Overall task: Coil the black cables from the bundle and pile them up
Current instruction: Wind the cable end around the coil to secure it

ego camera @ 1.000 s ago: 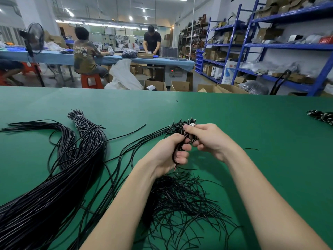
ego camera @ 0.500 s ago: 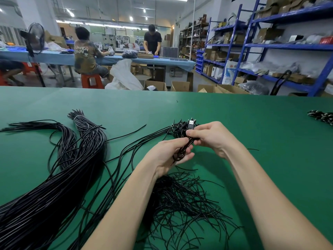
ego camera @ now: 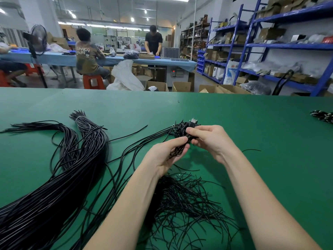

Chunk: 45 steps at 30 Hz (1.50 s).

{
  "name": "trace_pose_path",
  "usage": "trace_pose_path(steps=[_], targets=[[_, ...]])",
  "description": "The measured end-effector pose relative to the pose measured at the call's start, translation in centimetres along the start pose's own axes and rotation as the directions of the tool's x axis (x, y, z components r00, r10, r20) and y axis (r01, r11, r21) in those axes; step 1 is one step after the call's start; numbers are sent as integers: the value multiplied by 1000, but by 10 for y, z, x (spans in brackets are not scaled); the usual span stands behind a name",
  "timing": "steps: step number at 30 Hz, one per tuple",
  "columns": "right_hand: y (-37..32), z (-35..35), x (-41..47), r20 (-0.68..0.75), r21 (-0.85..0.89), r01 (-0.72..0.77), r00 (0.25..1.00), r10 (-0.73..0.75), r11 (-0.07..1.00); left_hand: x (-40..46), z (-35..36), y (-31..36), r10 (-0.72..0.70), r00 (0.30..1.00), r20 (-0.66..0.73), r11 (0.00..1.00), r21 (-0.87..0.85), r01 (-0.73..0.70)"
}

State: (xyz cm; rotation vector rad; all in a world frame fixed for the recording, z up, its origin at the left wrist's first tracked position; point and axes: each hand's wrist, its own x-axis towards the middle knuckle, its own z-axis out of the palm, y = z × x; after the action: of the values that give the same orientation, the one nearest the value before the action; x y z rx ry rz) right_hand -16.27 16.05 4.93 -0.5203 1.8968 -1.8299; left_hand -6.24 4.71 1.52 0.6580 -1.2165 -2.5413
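A green table [ego camera: 234, 123] fills the lower view, with a blue-topped bench, seated and standing workers, cardboard boxes and blue shelving [ego camera: 270, 46] beyond it.

On the table's left lies the big bundle of black cables [ego camera: 59, 186], long strands swept toward the near-left corner and tied with a pale band at the far end. A thinner run of strands [ego camera: 137, 145] leads from it toward the hands. Under the forearms sits a loose pile of thin black ties [ego camera: 183, 201], splayed in every direction. At the far right edge lies a small heap of black-and-white pieces [ego camera: 322, 115], too small to identify.

The person's left hand [ego camera: 165, 156] has its fingers curled round a small black coil [ego camera: 178, 150], thumb pressed against it from above. The right hand [ego camera: 209, 139] pinches the coil's far end just below a metal-tipped connector [ego camera: 193, 122], which sticks up past the fingertips.

The step in hand looks like finishing one coil. To do it well, the left hand should keep the loops flat and even in its grip while the right feeds the last length round and tucks the connector end close. Slack grip would likely let the springy loops open. The finished coil then belongs on a pile apart from the loose strands.
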Motion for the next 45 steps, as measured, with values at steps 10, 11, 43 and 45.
trace_pose_path(steps=[10,11,43,45], targets=[[42,7,-41,307,-814,129,923,231,566,0,-8,5,-46,994,-104,980,-199,24],[45,11,-42,295,-813,130,933,207,568,0,-9,5,-47,993,-110,978,-205,24],[72,9,-34,-34,303,18,999,-8,953,5,-1,-11,73,989,-126,996,-31,-78],[74,8,-33,-31,244,34,999,-27,969,5,-2,-10,85,989,-124,996,-1,-86]])
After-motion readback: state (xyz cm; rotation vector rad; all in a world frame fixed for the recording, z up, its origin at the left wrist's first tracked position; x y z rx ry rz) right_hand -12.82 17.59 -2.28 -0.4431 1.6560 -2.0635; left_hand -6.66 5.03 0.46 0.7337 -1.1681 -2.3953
